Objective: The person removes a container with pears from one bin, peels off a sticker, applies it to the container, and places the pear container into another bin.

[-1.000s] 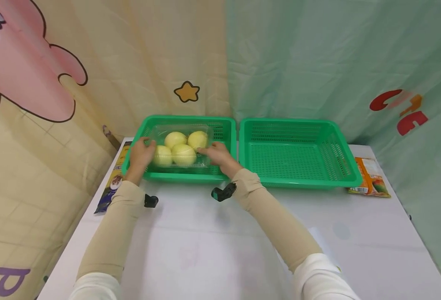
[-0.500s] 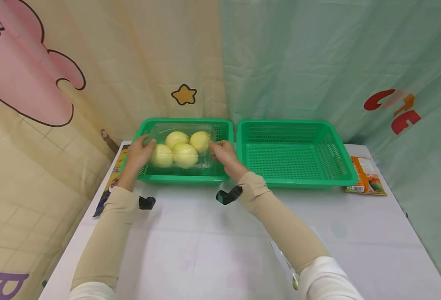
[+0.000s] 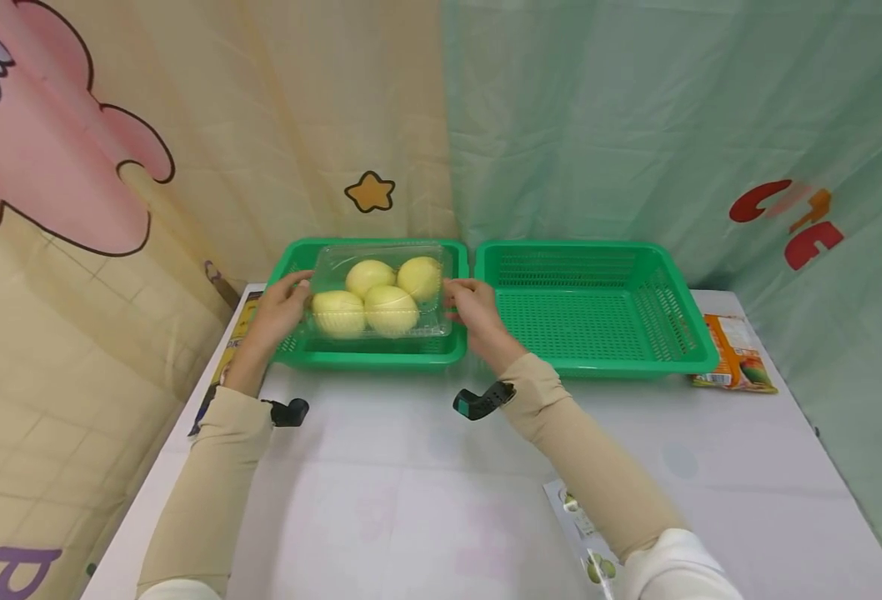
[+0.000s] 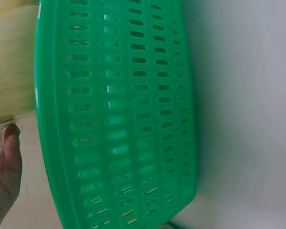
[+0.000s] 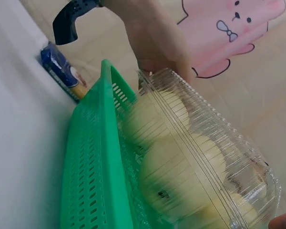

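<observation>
A clear plastic clamshell box (image 3: 328, 268) holds several pale yellow round fruits (image 3: 392, 310). The left hand (image 3: 279, 307) grips its left end, and the right hand (image 3: 480, 315) grips its right end. Between them the box hangs tilted over the left green basket (image 3: 366, 359), its lid closed. From the right wrist, the box (image 5: 200, 102) appears raised at the basket's rim, and only a fingertip of the right hand (image 5: 282, 221) shows at the corner. In the left wrist view, the left hand's fingers (image 4: 10, 162) reach the box's edge beyond the basket wall.
A second green basket (image 3: 568, 325) stands to the right, with nothing in it. An orange snack packet (image 3: 737, 354) lies right of it. A yellow and blue packet (image 3: 231, 354) lies at the far left. A printed sheet (image 3: 583, 533) lies partly under the right forearm. A curtain (image 3: 606, 117) hangs behind.
The box has risen and shifted to the right, both hands still on its ends. The right hand has moved from over the box out to its right end.
</observation>
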A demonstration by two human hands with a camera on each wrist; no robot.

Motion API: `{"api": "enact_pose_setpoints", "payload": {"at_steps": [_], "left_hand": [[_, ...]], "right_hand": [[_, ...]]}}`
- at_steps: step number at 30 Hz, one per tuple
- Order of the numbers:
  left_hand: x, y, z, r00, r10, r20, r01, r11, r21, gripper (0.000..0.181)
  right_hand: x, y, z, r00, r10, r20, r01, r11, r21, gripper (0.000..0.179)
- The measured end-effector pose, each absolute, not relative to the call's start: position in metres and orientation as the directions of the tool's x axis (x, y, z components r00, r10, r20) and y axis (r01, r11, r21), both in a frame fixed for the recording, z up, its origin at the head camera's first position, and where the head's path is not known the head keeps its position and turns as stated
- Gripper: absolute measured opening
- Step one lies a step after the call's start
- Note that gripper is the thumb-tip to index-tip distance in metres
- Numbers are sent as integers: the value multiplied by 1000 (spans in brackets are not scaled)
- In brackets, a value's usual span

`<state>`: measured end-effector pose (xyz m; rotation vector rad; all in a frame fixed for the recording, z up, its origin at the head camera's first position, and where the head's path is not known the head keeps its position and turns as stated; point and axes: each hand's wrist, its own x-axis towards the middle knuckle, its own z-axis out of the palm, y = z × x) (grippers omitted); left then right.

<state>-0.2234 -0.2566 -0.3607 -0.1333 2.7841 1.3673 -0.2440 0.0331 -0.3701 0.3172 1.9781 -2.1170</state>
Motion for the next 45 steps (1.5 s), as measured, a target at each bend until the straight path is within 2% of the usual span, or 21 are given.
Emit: {"api": "enact_pose_setpoints", "payload": {"at_steps": [12,33,36,45], "left_hand": [[-218,-255,-362,-992,-109,-64,-109,476,873,44],[-211,-249,-362,-991,-134,-6,-67,453,889,41],[-205,-246,-360,-991,-135,-1,-59,431,900,41],[-180,-232,-351,-993,-121,19,-23,337,941,41]], "right_hand": [[-239,39,-370,-950,-30,-310,311,-38,-950,38],[-230,60,-371,-944,-85,-318,324,-61,-944,41],[-224,65,-367,-947,-98,-306,314,-82,-946,38],[-206,87,-360,-955,-138,-263,279,-114,-954,13]]}}
